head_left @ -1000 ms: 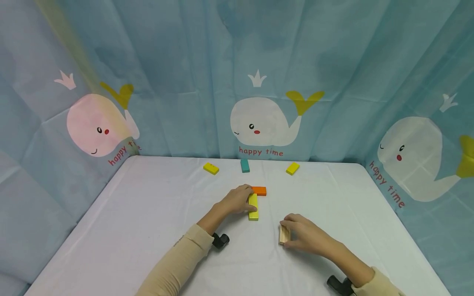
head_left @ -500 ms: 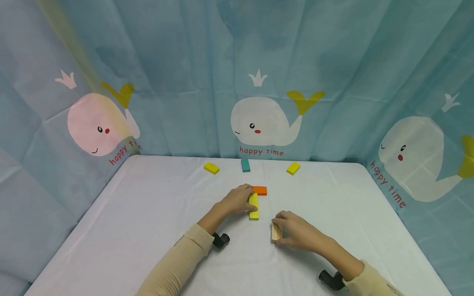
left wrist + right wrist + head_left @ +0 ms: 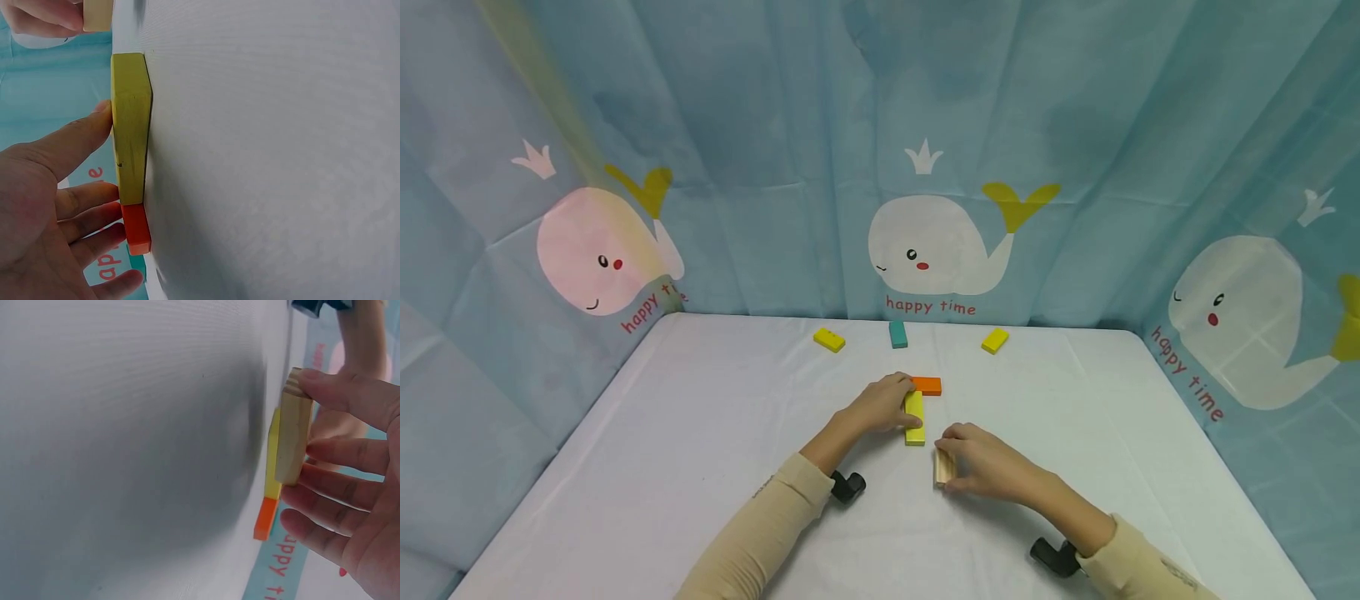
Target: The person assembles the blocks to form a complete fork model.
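Note:
A long yellow block (image 3: 913,407) lies on the white table, its far end against an orange block (image 3: 929,386). My left hand (image 3: 878,406) touches the yellow block from above, the thumb along its top and the fingertips where yellow meets orange. In the left wrist view its fingers (image 3: 94,197) are nearly straight. My right hand (image 3: 988,462) grips a plain wooden block (image 3: 945,468) at its ends between thumb and fingers, just right of the yellow block's near end. The right wrist view shows stripe-like ridges at one end of this wooden block (image 3: 294,431).
Along the back of the table (image 3: 737,400) lie a yellow block (image 3: 829,340), a teal block (image 3: 898,335) and another yellow block (image 3: 995,341). A blue curtain (image 3: 775,167) with whale prints hangs behind and at both sides. Each wrist carries a black camera mount (image 3: 850,487).
My right hand has moved left and slightly away from me with the wooden block, closer to the yellow one. The left hand stays in place on the yellow block.

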A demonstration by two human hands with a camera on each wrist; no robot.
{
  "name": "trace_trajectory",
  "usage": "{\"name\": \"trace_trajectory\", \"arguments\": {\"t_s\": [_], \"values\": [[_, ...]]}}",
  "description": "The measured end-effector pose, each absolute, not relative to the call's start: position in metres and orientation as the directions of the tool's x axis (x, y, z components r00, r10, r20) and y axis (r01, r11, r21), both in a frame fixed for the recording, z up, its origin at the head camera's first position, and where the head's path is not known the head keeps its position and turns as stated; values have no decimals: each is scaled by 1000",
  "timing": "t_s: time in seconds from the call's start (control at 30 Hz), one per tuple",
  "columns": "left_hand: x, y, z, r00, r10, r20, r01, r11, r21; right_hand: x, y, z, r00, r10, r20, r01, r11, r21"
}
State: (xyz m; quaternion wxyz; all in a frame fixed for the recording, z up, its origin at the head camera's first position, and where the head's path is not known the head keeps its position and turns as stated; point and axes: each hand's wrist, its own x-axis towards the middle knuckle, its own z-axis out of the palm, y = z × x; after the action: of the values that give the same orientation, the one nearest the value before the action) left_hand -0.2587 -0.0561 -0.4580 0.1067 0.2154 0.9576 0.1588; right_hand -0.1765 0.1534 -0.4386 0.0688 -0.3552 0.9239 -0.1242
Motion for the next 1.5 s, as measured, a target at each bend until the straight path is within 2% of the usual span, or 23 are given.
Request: {"name": "trace_trajectory", "arguments": {"t_s": [1.0,1.5], "values": [[-259,-55,-459,-885,447,-131,384,860,336,-180,127,-437,-683,-730,-23,-700,664,-264],[-261,-55,-461,-886,443,-139,383,866,321,-182,119,-442,-684,-727,-61,-698,677,-233]]}}
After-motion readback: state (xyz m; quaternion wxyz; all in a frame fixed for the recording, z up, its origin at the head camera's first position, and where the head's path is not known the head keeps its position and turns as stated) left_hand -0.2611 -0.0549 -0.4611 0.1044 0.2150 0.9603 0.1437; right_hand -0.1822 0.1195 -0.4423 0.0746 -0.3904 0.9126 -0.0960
